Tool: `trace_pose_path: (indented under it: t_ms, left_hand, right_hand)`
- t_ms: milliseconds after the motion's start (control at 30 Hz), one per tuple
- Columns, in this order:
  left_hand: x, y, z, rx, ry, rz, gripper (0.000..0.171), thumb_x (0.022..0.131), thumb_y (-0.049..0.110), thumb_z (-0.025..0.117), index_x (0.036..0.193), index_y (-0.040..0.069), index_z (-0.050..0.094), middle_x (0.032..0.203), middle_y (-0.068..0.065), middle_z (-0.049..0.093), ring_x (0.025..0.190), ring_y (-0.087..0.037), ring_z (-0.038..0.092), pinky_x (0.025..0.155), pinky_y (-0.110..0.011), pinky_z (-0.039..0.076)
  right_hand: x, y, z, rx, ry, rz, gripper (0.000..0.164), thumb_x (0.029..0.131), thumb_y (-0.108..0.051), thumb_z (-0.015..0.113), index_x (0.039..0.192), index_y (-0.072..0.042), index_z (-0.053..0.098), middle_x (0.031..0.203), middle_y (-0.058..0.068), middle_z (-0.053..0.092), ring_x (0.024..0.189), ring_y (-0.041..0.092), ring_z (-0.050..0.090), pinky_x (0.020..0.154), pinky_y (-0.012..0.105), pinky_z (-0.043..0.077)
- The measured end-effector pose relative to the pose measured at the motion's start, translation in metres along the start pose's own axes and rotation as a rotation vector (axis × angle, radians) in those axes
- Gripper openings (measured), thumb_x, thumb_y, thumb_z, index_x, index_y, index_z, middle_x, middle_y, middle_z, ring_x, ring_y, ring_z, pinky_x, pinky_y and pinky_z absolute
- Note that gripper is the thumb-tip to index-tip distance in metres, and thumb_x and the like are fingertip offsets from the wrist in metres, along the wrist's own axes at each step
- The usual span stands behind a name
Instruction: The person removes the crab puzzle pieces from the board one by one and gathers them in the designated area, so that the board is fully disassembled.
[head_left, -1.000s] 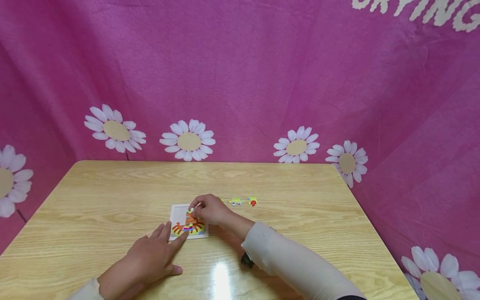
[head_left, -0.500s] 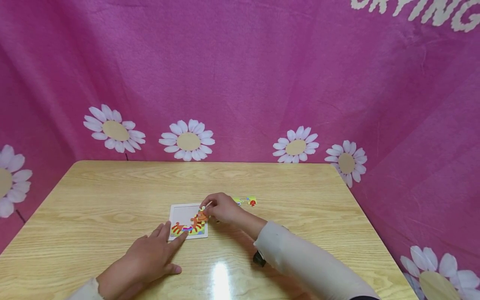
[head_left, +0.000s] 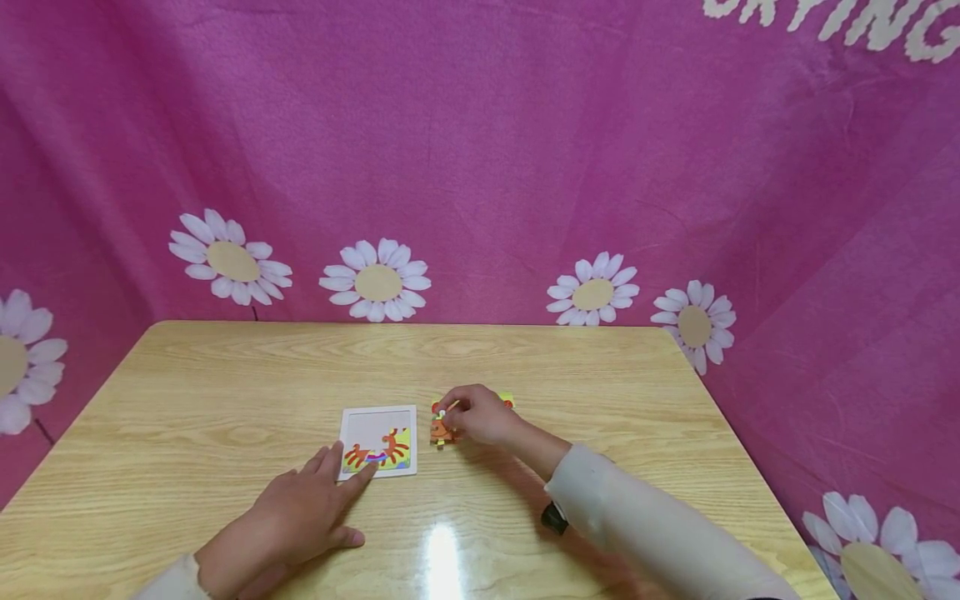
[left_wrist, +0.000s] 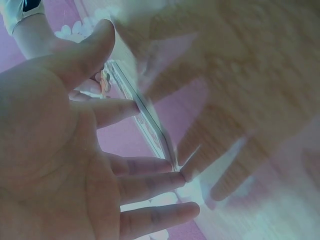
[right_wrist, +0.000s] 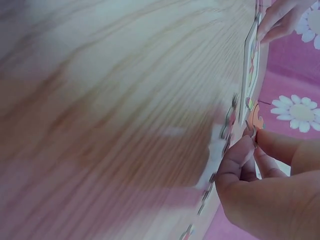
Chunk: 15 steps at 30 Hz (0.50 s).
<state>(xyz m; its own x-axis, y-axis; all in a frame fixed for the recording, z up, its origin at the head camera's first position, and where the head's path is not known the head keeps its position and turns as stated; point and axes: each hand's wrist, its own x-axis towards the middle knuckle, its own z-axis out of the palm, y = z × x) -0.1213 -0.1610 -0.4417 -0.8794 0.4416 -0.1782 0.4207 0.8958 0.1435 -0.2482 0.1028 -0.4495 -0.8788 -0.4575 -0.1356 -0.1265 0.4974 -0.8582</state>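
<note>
My right hand [head_left: 483,415] pinches an orange puzzle piece [head_left: 441,429] between thumb and fingers, just right of the white puzzle frame [head_left: 378,409]. The right wrist view shows the orange piece [right_wrist: 256,117] at the fingertips, close above the table. Spread and fairly straight, the fingers of my left hand [head_left: 307,504] touch the near left part of the frame; the index tip lies on its lower edge. Joined pieces [head_left: 397,454] with orange legs line the frame's bottom and right side. Bare white board shows in its upper part.
Loose puzzle pieces [head_left: 507,397] lie on the wooden table [head_left: 600,383] behind my right hand, partly hidden by it. A pink cloth [head_left: 480,167] printed with daisies hangs behind the table.
My right hand has moved right, carrying the orange piece from over the frame to the table beside it. More of the frame's white board shows. The left hand has stayed still.
</note>
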Motion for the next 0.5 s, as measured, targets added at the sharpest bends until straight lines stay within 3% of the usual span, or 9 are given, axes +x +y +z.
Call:
trace_pose_path:
  t_ms: [500]
  left_hand:
    - [0.000, 0.000, -0.001, -0.012, -0.023, -0.014, 0.088, 0.082, 0.060, 0.078, 0.154, 0.017, 0.050, 0.151, -0.037, 0.038, 0.138, -0.055, 0.045, 0.096, -0.068, 0.048]
  right_hand:
    - [-0.014, 0.025, -0.022, 0.058, 0.032, 0.017, 0.014, 0.094, 0.004, 0.064, 0.106, 0.005, 0.072, 0.078, 0.005, 0.067, 0.068, 0.012, 0.055, 0.061, 0.026, 0.049]
